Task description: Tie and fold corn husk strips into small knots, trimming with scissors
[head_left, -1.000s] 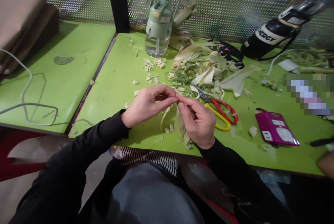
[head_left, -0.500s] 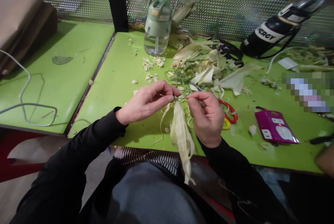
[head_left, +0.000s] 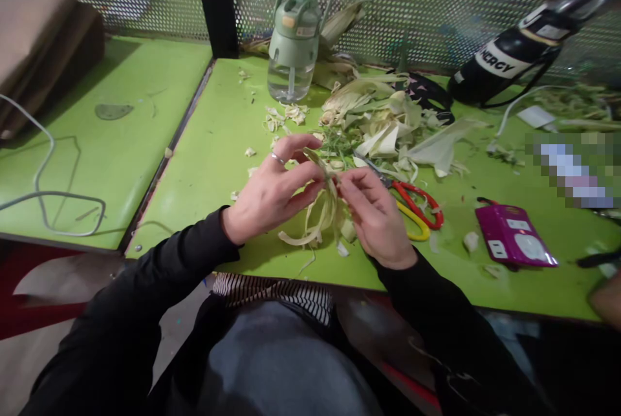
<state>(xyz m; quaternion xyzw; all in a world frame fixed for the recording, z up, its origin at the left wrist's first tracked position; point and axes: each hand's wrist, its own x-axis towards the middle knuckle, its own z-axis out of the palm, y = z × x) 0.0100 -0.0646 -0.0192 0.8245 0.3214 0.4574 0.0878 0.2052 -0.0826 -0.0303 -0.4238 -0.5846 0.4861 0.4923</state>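
One husk bundle between left fingers and right fingers

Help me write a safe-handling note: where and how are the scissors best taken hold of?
Likely by the red loop and yellow loop of the scissors, from the person's right: these lie toward that side, while the blades point away toward the husk scraps, and the right grip is close on their left.

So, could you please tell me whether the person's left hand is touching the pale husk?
Touching. The head view shows the left hand gripping the pale husk in its fingers, with the loose ends hanging below.
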